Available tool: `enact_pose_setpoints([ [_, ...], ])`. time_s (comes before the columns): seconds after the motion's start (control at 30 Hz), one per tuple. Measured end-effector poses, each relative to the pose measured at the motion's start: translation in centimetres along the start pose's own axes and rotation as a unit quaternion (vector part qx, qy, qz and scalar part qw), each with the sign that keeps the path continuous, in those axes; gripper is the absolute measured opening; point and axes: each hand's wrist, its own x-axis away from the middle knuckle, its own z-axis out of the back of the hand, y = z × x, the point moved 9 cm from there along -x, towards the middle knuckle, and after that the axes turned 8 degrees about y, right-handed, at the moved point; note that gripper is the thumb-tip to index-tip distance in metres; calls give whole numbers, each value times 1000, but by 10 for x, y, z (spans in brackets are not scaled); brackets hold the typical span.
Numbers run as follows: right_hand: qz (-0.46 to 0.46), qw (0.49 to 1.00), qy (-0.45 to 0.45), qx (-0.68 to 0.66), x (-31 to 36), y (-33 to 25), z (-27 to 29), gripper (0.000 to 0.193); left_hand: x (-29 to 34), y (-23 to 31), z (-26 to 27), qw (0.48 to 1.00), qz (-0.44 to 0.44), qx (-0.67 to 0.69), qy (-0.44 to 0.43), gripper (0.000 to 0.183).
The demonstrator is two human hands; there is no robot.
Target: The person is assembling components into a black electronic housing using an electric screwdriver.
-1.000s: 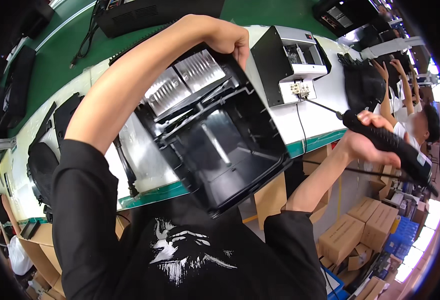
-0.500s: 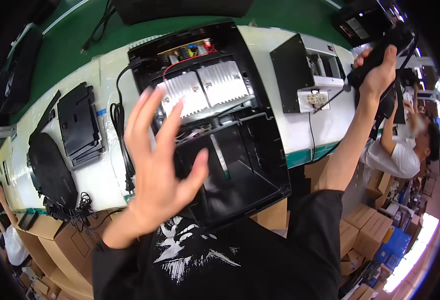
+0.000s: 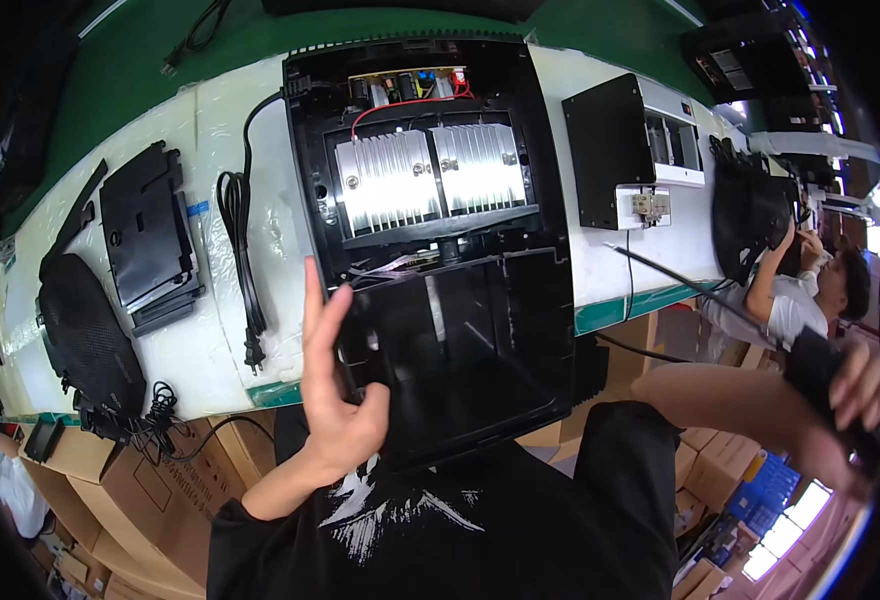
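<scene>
A large open black casing (image 3: 440,400) lies before me, with two ribbed silver heat sinks (image 3: 385,180) inside and a circuit board (image 3: 410,88) at its far end. At the casing's near left wall, my left hand (image 3: 345,400) has its fingers along the outside and its thumb over the inner side. Out to the far right, my right hand (image 3: 855,390) grips a black electric screwdriver (image 3: 815,365), partly blurred. The tool's long thin shaft (image 3: 680,285) points back over the table's edge towards the casing.
Left of the casing lie a power cord (image 3: 237,240), stacked black panels (image 3: 150,230) and a black mesh-covered part (image 3: 90,330). A black and silver box (image 3: 610,150) stands to the right. Cardboard boxes (image 3: 160,490) sit below the table. Another person (image 3: 810,290) works at the right.
My left hand has come down onto the casing's left wall. The casing has turned slightly clockwise. My right hand has swung down and outward with the electric screwdriver.
</scene>
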Motion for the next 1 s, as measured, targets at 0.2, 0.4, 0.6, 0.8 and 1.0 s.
enact_pose_setpoints([
  [0.2, -98, 957, -146, -231, 21, 5, -27, 43, -5, 1, 4, 1000, 6, 22, -10, 81],
  [0.4, -86, 986, -103, -102, 41, 29, -56, 48, -5, -1, 6, 999, 24, 22, -1, 84],
  [0.6, -112, 989, -74, -68, 70, 68, -73, 47, -2, -5, 7, 997, 63, 31, 35, 82],
  [0.8, -116, 987, -73, -87, 89, 93, -82, 53, 0, -11, 11, 997, 69, 12, 39, 60],
  [1.0, -62, 998, 23, -4, 115, 108, -92, 54, 2, -14, 31, 985, 127, -75, 87, 31],
])
